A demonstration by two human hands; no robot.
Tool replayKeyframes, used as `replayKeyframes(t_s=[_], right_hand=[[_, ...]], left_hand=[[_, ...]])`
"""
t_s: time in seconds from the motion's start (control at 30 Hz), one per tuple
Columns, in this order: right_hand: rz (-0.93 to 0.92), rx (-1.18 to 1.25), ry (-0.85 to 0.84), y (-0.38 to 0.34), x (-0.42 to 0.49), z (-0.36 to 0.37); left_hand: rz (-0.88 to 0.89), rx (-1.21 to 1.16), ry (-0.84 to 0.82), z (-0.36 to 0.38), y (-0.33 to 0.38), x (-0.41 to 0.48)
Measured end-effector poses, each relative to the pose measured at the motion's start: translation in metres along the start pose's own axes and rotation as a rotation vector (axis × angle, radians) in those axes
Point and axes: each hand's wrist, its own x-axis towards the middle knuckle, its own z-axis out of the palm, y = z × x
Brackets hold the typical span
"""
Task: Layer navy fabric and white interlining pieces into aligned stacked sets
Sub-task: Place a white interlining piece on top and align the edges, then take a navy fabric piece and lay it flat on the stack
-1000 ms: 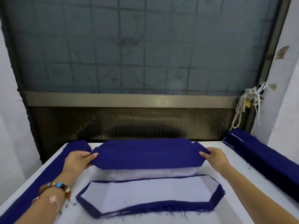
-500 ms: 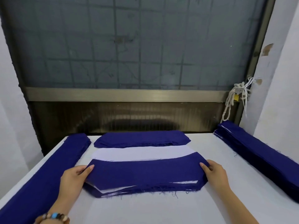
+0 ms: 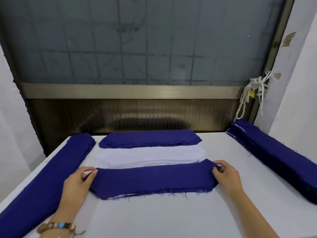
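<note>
A navy fabric piece lies on top of the near stack on the white table, with white interlining edges showing under its frayed front edge. My left hand pinches its left end. My right hand pinches its right end between thumb and fingers. Behind it lies a stack of white interlining pieces. Farther back sits a stack of navy pieces.
A long navy fabric pile runs along the table's left edge and another long navy pile along the right. A window and metal sill stand behind the table. A knotted cord hangs at the back right.
Both hands carried the navy piece from the far stack toward me and laid it over the near stack's white interlining. It now covers that stack, and the hands still hold its ends.
</note>
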Motion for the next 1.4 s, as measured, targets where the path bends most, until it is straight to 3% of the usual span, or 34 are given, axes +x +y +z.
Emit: replayKeyframes(t_s=[0.77, 1.13, 1.4], right_hand=[[-0.137, -0.107, 0.114, 0.0029, 0.0037, 0.0035], [-0.074, -0.204, 0.104, 0.0041, 0.0024, 0.0052], [-0.070, -0.235, 0.103, 0.0021, 0.0017, 0.0049]], left_hand=[[0.068, 0.084, -0.016, -0.0022, -0.0022, -0.0032], [0.043, 0.173, -0.025, -0.0019, 0.0010, -0.0060], [0.007, 0.102, -0.013, -0.0019, 0.0020, -0.0045]])
